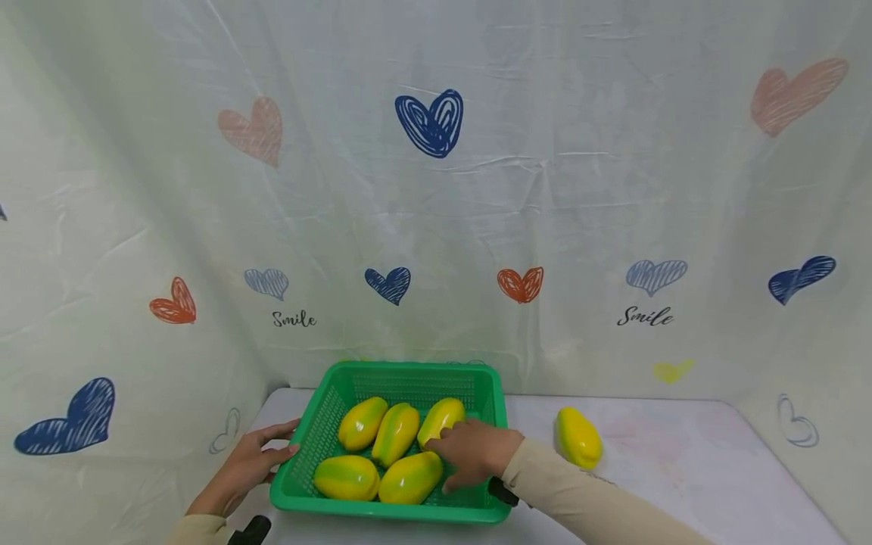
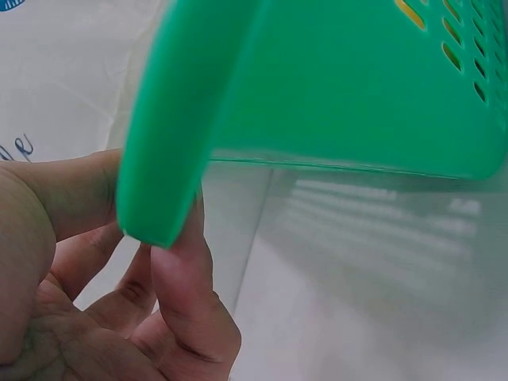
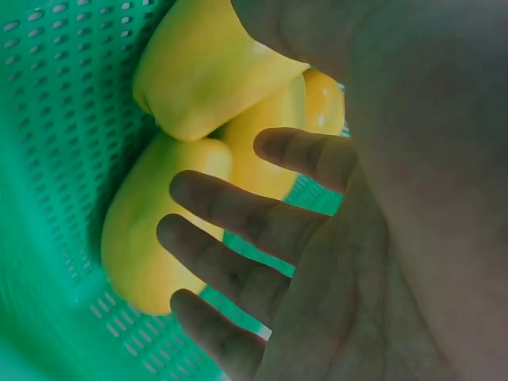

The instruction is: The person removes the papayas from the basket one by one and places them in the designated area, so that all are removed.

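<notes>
My left hand [image 1: 247, 465] grips the left rim of a green plastic basket [image 1: 390, 511], with the thumb and fingers on either side of the rim [image 2: 171, 151] in the left wrist view. Several glossy yellow-green papayas lie in the basket. Inside its right part, my right hand [image 1: 480, 450] reaches over the back-right papaya [image 1: 444, 415], its fingertips overlapping that fruit in the head view. The right wrist view shows the fingers [image 3: 238, 214] spread and nearly straight, in front of the papayas. Another papaya [image 1: 579, 437] lies outside, right of the basket.
A white-covered table [image 1: 688, 454] carries the basket and the loose papaya. Behind and to the left hangs a pale curtain [image 1: 586, 189] printed with hearts and the word Smile. My right sleeve [image 1: 579, 488] crosses in front of the loose papaya.
</notes>
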`<state>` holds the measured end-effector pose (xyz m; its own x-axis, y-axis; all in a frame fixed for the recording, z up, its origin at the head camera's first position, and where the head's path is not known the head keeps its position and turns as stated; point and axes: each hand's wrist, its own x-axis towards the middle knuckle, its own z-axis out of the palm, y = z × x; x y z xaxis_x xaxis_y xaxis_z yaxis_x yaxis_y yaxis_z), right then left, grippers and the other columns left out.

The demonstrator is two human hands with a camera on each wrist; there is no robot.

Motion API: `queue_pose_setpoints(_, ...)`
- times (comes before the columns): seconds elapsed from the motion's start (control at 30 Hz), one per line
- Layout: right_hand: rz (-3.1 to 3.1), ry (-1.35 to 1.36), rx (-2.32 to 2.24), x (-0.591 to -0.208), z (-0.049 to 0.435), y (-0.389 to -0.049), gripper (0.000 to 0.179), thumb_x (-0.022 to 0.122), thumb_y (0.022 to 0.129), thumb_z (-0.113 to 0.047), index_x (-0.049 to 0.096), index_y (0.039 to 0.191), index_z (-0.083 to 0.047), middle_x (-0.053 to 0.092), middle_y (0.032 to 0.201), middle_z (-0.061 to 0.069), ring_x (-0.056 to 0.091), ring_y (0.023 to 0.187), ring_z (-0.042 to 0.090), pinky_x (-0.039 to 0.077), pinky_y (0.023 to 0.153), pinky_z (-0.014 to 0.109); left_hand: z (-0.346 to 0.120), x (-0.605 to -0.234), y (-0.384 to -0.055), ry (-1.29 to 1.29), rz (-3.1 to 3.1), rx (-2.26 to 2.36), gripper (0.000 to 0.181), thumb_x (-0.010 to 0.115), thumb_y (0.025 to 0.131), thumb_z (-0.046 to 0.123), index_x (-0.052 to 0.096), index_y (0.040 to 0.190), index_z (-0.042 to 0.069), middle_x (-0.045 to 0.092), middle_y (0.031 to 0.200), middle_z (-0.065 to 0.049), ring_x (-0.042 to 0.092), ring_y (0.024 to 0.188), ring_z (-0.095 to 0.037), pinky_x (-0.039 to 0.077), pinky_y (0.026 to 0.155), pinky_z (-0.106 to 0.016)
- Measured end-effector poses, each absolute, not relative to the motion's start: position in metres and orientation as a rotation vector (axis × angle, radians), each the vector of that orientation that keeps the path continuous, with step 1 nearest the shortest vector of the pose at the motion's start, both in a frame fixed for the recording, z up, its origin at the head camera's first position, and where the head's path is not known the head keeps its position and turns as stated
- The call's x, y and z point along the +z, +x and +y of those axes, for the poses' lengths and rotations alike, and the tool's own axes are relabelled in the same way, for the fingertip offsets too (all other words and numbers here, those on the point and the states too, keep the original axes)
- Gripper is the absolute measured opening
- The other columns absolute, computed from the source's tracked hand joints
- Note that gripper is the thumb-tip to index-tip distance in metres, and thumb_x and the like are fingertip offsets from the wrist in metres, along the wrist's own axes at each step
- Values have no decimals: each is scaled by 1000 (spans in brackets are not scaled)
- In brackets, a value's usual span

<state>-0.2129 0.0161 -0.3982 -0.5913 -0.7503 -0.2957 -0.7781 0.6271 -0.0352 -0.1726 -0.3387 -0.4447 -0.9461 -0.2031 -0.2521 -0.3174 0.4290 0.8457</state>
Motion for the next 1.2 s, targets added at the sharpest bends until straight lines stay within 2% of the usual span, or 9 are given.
queue_pose_setpoints(0.17, 2545, -1198, 111, -402, 9, -213, 61, 69, 78, -49, 48, 132, -29, 56, 118, -6, 54, 104, 13, 42, 93, 34, -339, -446, -173, -469, 2552, 1561, 63, 69, 84, 22, 43, 138, 3, 49, 118, -17, 56, 75, -20, 51, 62, -37)
queue_pose_setpoints(0.4, 2465, -1120, 25, -403, 0, -214, 56, 70, 80, -43, 49, 129, -27, 60, 101, -9, 56, 86, 5, 48, 78, 27, -338, -445, -172, -471, 2553, 1561, 62, 69, 84, 23, 43, 137, 3, 49, 118, -16, 56, 75, -20, 52, 63, -37)
queue_pose_setpoints(0.7, 2458, -1082, -2, -409, -12, -218, 60, 69, 80, -44, 46, 133, -29, 56, 108, -6, 54, 85, 7, 48, 77, 31, -338, -445, -171, -459, 2545, 1589, 62, 68, 85, 23, 43, 138, 2, 49, 117, -17, 57, 75, -20, 52, 63, -38)
queue_pose_setpoints(0.87, 2454, -1071, 13, -410, -21, -219, 63, 65, 81, -50, 42, 136, -31, 55, 113, -3, 54, 86, 9, 48, 77, 33, -338, -445, -171, -463, 2545, 1588, 62, 68, 85, 24, 43, 137, 2, 50, 117, -17, 57, 75, -20, 53, 64, -37)
queue_pose_setpoints(1.1, 2431, -1093, 0, -412, -34, -221, 66, 61, 80, -58, 43, 136, -29, 50, 127, -1, 53, 103, 12, 46, 86, 36, -337, -443, -170, -461, 2546, 1598, 62, 68, 85, 23, 43, 137, 1, 49, 117, -18, 57, 74, -21, 53, 64, -37)
queue_pose_setpoints(1.2, 2417, -1130, -24, -414, -38, -223, 66, 63, 79, -57, 45, 135, -27, 49, 126, -3, 51, 100, 9, 45, 86, 34, -337, -444, -171, -470, 2544, 1594, 63, 68, 84, 24, 43, 137, 1, 48, 118, -19, 56, 75, -20, 53, 64, -37)
